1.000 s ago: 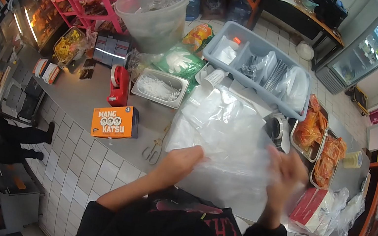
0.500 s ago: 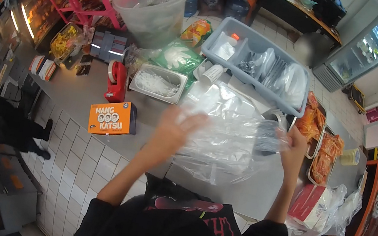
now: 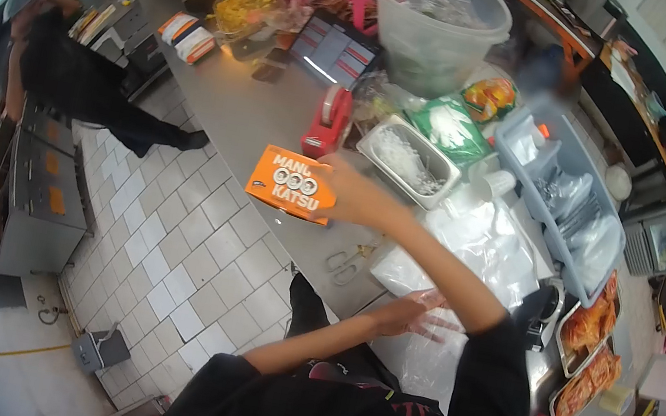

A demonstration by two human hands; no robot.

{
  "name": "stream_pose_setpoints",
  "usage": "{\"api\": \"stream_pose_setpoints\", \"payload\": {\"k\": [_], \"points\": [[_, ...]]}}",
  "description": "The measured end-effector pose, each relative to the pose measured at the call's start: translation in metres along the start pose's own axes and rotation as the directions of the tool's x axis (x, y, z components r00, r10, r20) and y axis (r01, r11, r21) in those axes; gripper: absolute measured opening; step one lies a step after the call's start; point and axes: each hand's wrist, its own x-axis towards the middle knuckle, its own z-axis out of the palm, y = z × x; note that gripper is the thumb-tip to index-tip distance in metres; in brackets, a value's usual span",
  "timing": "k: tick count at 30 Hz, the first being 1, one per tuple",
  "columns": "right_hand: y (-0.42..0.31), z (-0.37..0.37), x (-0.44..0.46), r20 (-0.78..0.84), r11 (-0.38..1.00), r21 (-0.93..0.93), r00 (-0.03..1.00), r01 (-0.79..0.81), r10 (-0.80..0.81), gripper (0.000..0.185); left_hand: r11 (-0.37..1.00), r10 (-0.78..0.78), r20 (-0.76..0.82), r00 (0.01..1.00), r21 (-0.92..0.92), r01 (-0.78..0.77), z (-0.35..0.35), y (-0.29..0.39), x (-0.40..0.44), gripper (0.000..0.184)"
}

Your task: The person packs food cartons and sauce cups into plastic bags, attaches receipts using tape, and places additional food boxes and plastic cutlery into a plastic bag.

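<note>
My right hand (image 3: 342, 190) reaches across to the orange box (image 3: 284, 182) lettered "MANG KATSU" at the counter's edge; its fingers are on the box's right end. Below that forearm, my left hand (image 3: 418, 314) has its fingers spread over the clear plastic bags (image 3: 436, 357). White plastic packs (image 3: 477, 241) lie under and behind my right forearm. Scissors (image 3: 346, 263) lie between the box and the bags. Just behind the box stands a red tape dispenser (image 3: 328, 123).
A metal tray of white pieces (image 3: 409, 163), a large bucket (image 3: 432, 39) and a blue divided bin (image 3: 563, 202) stand farther back. Food trays (image 3: 586, 383) are at the right. A person in dark clothes (image 3: 74, 72) is at the left beyond the tiled floor.
The view has turned left. My right hand has left the clear bag and crossed over to the orange box. My left hand is now low over the bags, beneath the right forearm.
</note>
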Motion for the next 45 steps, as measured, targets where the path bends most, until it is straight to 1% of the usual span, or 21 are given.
{"api": "stream_pose_setpoints", "payload": {"k": [1, 2, 4, 5, 6, 7, 9, 11, 13, 14, 16, 20, 22, 26, 28, 31, 35, 37, 40, 44, 45], "points": [[0.003, 0.029, 0.019, 0.052, 0.984, -0.175, 0.997, -0.046, 0.055, 0.086, 0.996, -0.085, -0.09, 0.992, 0.026, 0.088, -0.002, 0.001, -0.005, 0.06], [0.004, 0.048, 0.029, 0.059, 0.985, -0.172, 0.997, -0.031, 0.041, 0.086, 0.997, -0.073, -0.099, 0.992, 0.024, 0.075, -0.01, -0.004, -0.008, 0.06], [-0.003, 0.074, 0.042, -0.008, 0.869, -0.477, 0.99, -0.128, 0.142, 0.101, 0.892, -0.039, -0.308, 0.95, 0.418, 0.172, -0.023, -0.006, -0.017, 0.05], [-0.007, 0.078, 0.043, 0.002, 0.873, -0.475, 0.992, -0.11, 0.126, 0.101, 0.896, -0.025, -0.318, 0.948, 0.414, 0.163, -0.025, 0.001, -0.028, 0.05], [-0.007, 0.079, 0.039, -0.039, 0.874, -0.474, 0.995, -0.103, 0.095, 0.103, 0.701, 0.16, -0.279, 0.947, 0.708, 0.09, -0.027, 0.007, -0.045, 0.05], [-0.007, 0.079, 0.034, -0.08, 0.877, -0.471, 0.994, -0.098, 0.068, 0.104, 0.409, 0.313, -0.183, 0.932, 0.911, 0.041, -0.028, 0.017, -0.064, 0.051], [0.001, 0.086, 0.02, -0.089, 0.903, -0.422, 0.995, -0.087, 0.054, 0.099, 0.697, 0.284, -0.256, 0.924, 0.717, -0.015, -0.077, 0.024, -0.097, 0.052], [0.009, 0.091, 0.008, -0.099, 0.922, -0.377, 0.994, -0.087, 0.053, 0.094, 0.889, 0.357, -0.574, 0.737, 0.45, -0.08, -0.105, 0.037, -0.125, 0.051], [0.012, 0.094, 0.004, -0.184, 0.956, -0.283, 0.983, -0.079, 0.026, 0.084, 0.876, 0.483, -0.78, 0.398, 0.432, -0.215, -0.107, 0.054, -0.139, 0.048], [0.01, 0.097, 0.004, -0.182, 0.955, -0.287, 0.983, -0.075, 0.023, 0.084, 0.874, 0.485, -0.779, 0.397, 0.432, -0.22, -0.112, 0.062, -0.14, 0.048], [0.007, 0.102, 0.006, -0.253, 0.944, -0.309, 0.967, -0.12, 0.04, 0.072, 0.747, 0.571, -0.793, 0.212, 0.395, -0.535, -0.13, 0.074, -0.138, 0.041], [0.005, 0.114, 0.015, -0.366, 0.95, -0.257, 0.928, -0.175, 0.072, 0.061, 0.702, 0.638, -0.722, 0.268, 0.403, -0.587, -0.154, 0.081, -0.144, 0.034], [0.006, 0.117, 0.017, -0.394, 0.939, -0.286, 0.917, -0.192, 0.068, 0.054, 0.671, 0.719, -0.679, 0.149, 0.622, -0.403, -0.149, 0.084, -0.149, 0.028], [0.012, 0.124, 0.016, -0.451, 0.934, -0.31, 0.892, -0.177, 0.019, 0.049, 0.702, 0.687, -0.709, 0.162, 0.589, -0.401, -0.131, 0.084, -0.151, 0.024], [0.01, 0.123, 0.017, -0.461, 0.934, -0.292, 0.886, -0.208, 0.053, 0.045, 0.701, 0.617, -0.776, 0.132, 0.465, -0.541, -0.132, 0.082, -0.147, 0.019], [0.007, 0.115, 0.019, -0.423, 0.948, -0.207, 0.896, -0.243, 0.137, 0.044, 0.713, 0.558, -0.818, 0.138, 0.387, -0.585, -0.14, 0.08, -0.14, 0.019], [0.008, 0.114, 0.016, -0.407, 0.956, -0.178, 0.902, -0.233, 0.144, 0.048, 0.71, 0.579, -0.797, 0.173, 0.39, -0.586, -0.159, 0.079, -0.129, 0.019], [0.007, 0.112, 0.013, -0.427, 0.961, -0.23, 0.903, -0.152, 0.041, 0.052, 0.627, 0.662, -0.739, 0.122, 0.457, -0.631, -0.162, 0.077, -0.124, 0.016], [0.012, 0.113, 0.009, -0.399, 0.961, -0.254, 0.917, -0.107, -0.003, 0.055, 0.703, 0.565, -0.804, 0.185, 0.352, -0.618, -0.159, 0.074, -0.127, 0.015], [0.015, 0.113, 0.008, -0.384, 0.955, -0.282, 0.923, -0.093, -0.023, 0.056, 0.711, 0.559, -0.818, 0.134, 0.391, -0.584, -0.159, 0.081, -0.118, 0.016], [0.016, 0.111, 0.009, -0.352, 0.943, -0.314, 0.936, -0.106, -0.012, 0.059, 0.702, 0.592, -0.801, 0.09, 0.458, -0.546, -0.16, 0.083, -0.116, 0.018]]}}
